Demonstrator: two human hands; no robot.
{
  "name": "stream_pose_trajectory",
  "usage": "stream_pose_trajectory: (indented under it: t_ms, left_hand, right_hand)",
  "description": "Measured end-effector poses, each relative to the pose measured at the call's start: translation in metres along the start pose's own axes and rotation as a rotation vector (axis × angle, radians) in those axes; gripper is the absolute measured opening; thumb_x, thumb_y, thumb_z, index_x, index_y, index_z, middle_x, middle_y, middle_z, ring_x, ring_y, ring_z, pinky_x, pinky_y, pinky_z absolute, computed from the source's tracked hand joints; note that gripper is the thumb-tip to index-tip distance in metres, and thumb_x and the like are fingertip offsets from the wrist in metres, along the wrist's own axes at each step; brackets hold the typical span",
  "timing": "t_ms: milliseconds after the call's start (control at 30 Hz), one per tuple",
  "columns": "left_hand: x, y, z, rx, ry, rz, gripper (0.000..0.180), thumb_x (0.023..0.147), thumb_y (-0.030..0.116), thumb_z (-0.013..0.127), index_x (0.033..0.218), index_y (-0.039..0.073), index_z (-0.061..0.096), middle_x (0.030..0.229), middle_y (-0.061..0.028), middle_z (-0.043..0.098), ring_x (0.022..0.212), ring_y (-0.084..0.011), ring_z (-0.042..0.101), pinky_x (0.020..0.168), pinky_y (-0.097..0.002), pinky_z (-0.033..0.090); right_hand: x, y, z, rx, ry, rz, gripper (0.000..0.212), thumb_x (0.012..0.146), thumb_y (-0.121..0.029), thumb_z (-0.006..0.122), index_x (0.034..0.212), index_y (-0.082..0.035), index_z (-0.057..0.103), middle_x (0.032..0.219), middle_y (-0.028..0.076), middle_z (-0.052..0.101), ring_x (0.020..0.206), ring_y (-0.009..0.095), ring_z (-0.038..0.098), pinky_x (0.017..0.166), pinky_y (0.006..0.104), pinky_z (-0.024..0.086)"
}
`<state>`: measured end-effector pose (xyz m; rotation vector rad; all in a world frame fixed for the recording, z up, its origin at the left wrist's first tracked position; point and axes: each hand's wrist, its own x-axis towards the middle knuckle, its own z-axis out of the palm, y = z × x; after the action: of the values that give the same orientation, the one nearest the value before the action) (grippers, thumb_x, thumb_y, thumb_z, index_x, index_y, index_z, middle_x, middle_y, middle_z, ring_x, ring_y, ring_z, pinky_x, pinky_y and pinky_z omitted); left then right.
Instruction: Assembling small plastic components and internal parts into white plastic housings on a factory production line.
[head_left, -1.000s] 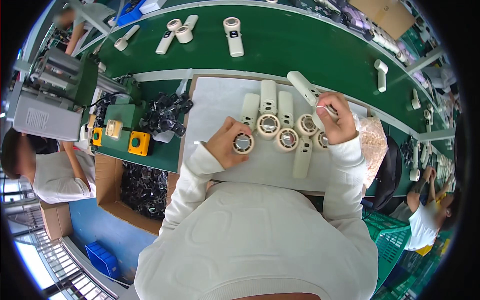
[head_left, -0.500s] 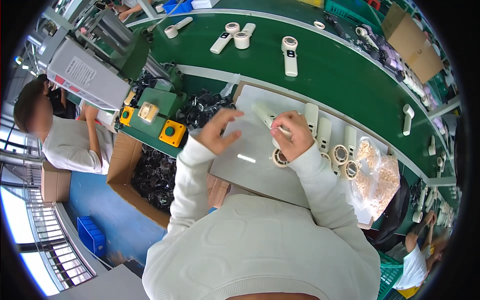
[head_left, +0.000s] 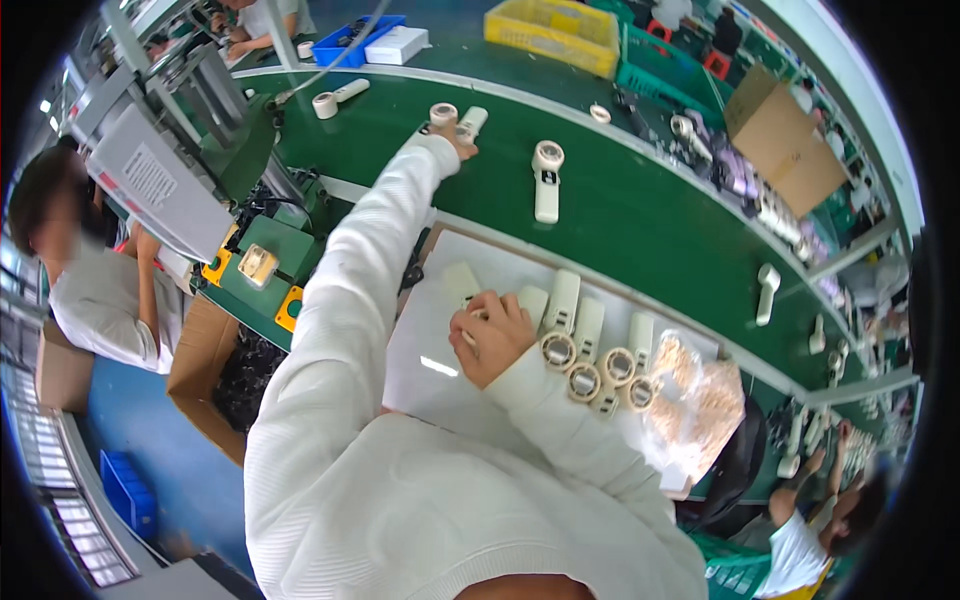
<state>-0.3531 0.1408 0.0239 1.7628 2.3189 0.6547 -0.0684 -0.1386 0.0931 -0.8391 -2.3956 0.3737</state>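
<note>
My left arm stretches far out over the green belt [head_left: 640,215]. At its end my left hand [head_left: 456,138] rests on a pair of white handheld fans, touching the one whose handle [head_left: 476,120] points away; its fingers are mostly hidden. The other fan's round head [head_left: 443,114] shows just beyond the hand. My right hand [head_left: 495,338] is curled closed above the white board [head_left: 425,330]; what its fingers hold, if anything, cannot be made out. A pale fan handle [head_left: 460,283] lies just beyond it. Several more fans [head_left: 563,300] lie side by side at its right.
A clear bag of small pale parts [head_left: 705,400] lies on the board's right. More fans [head_left: 547,182] sit along the belt. At left stand a press [head_left: 160,165] with yellow-housed buttons [head_left: 289,308] and a carton of dark parts [head_left: 205,375]. Co-workers [head_left: 110,290] sit at both sides.
My left hand has gone from above the board out to the fans on the belt. My right hand stays over the board, fingers curled. The view has shifted, showing more of the far side.
</note>
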Motion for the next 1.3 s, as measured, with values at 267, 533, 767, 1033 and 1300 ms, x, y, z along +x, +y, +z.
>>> stream_pose_trajectory:
  t_ms: [267, 533, 767, 1033, 1300]
  left_hand:
    - [-0.019, 0.042, 0.015, -0.006, 0.018, -0.18, 0.062, 0.074, 0.026, 0.071, 0.13, 0.021, 0.044, 0.124, -0.0122, 0.054, 0.108, -0.0337, 0.056, 0.096, -0.0407, 0.045]
    - [-0.107, 0.023, -0.069, -0.173, 0.106, 0.089, 0.051, 0.073, 0.005, 0.066, 0.118, 0.022, 0.047, 0.122, -0.0111, 0.045, 0.101, -0.0368, 0.055, 0.091, -0.043, 0.046]
    - [-0.187, -0.008, -0.128, -0.2, 0.253, 0.444, 0.055, 0.066, -0.013, 0.058, 0.11, 0.019, 0.05, 0.117, -0.0094, 0.042, 0.105, -0.0305, 0.048, 0.092, -0.0364, 0.042]
    - [-0.305, -0.001, -0.176, -0.264, -0.328, 0.408, 0.04, 0.066, -0.013, 0.057, 0.096, 0.013, 0.057, 0.11, -0.0088, 0.047, 0.098, -0.0265, 0.047, 0.085, -0.033, 0.04]
    - [-0.337, 0.021, -0.115, -0.327, -0.622, 0.464, 0.041, 0.067, -0.012, 0.058, 0.096, 0.016, 0.06, 0.124, -0.0091, 0.043, 0.104, -0.0278, 0.046, 0.086, -0.0337, 0.042]
  right_hand:
    - [0.007, 0.009, 0.017, 0.024, -0.063, -0.081, 0.008, 0.073, -0.015, 0.064, 0.082, -0.014, 0.063, 0.098, 0.004, 0.051, 0.087, 0.026, 0.046, 0.073, 0.0342, 0.04]
    - [-0.006, 0.02, 0.024, 0.038, -0.169, -0.032, 0.008, 0.075, -0.017, 0.064, 0.081, -0.014, 0.061, 0.1, 0.005, 0.049, 0.088, 0.026, 0.044, 0.072, 0.0351, 0.038]
    - [-0.005, 0.02, 0.009, 0.079, -0.064, -0.074, 0.008, 0.077, -0.014, 0.063, 0.084, -0.011, 0.061, 0.1, 0.007, 0.051, 0.088, 0.026, 0.045, 0.073, 0.0362, 0.04]
    - [-0.068, 0.097, -0.085, 0.531, 0.093, 0.267, 0.018, 0.081, 0.001, 0.051, 0.096, -0.003, 0.061, 0.081, 0.003, 0.06, 0.068, 0.012, 0.051, 0.066, 0.0216, 0.043]
    - [-0.197, 0.17, -0.18, 0.559, 0.574, 0.734, 0.021, 0.087, -0.005, 0.049, 0.103, -0.004, 0.063, 0.074, 0.002, 0.057, 0.063, 0.01, 0.05, 0.062, 0.02, 0.043]
